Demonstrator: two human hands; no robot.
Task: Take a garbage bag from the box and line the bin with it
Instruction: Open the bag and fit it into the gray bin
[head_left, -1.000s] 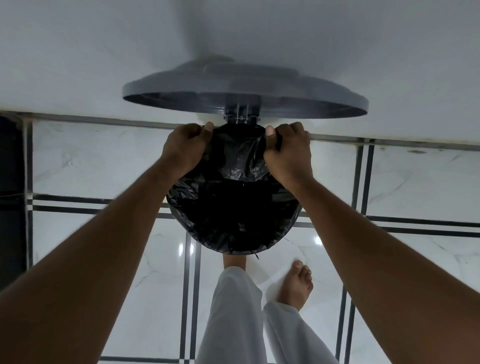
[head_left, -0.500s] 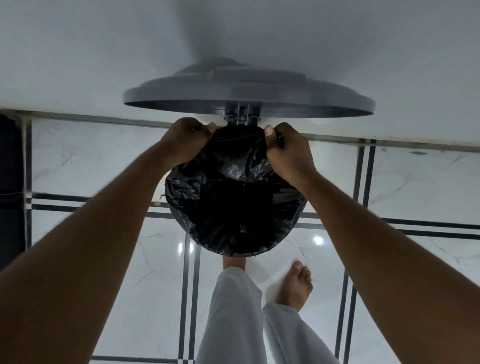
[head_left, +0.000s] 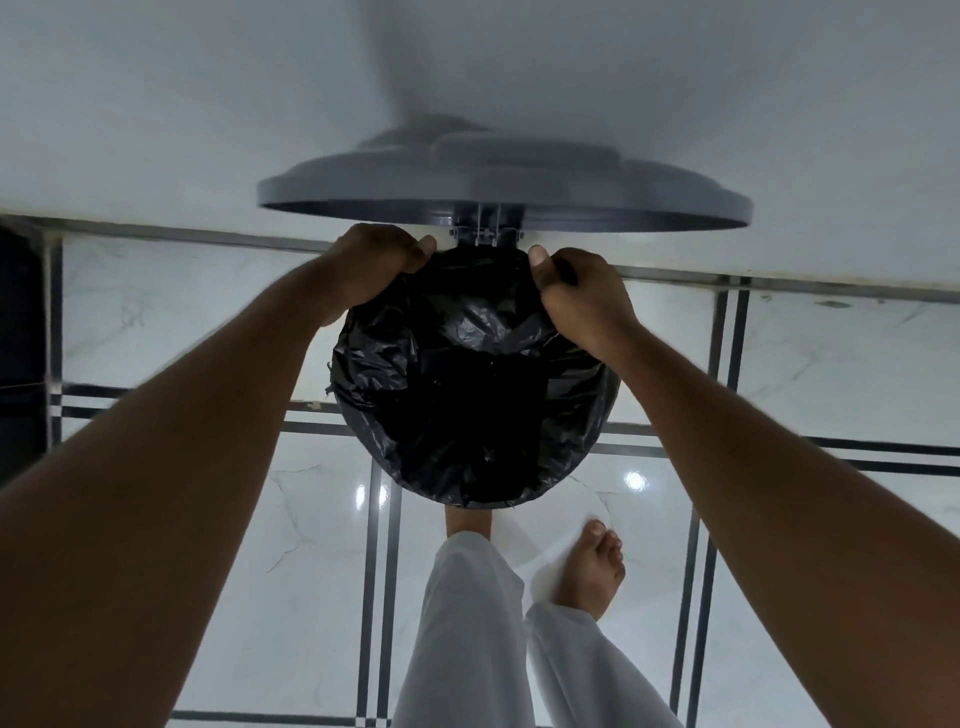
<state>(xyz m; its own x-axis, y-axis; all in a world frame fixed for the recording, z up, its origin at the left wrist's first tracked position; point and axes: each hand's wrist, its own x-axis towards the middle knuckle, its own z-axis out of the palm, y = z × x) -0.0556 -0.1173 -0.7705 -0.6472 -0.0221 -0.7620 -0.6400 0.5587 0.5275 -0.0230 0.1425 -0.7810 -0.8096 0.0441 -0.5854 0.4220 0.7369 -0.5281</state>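
Observation:
A black garbage bag (head_left: 467, 395) fills the mouth of a round pedal bin, its plastic folded over the rim all around. The bin's grey lid (head_left: 519, 182) stands open, tipped back against the white wall. My left hand (head_left: 374, 265) grips the bag's edge at the far left of the rim, fingers curled over it. On the far right of the rim, my right hand (head_left: 576, 291) pinches the bag edge beside the lid hinge (head_left: 483, 234). The bin's body is hidden under the bag. No box is in view.
My left foot (head_left: 467, 522) sits at the bin's base, mostly hidden; my right foot (head_left: 592, 566) rests on the glossy white tiled floor (head_left: 260, 571). White trouser legs (head_left: 467, 639) fill the lower middle. A dark object (head_left: 21, 338) stands at the left edge.
Both hands slid slightly outward and back along the rim, tugging the bag edge down toward the hinge side. The lid stays open.

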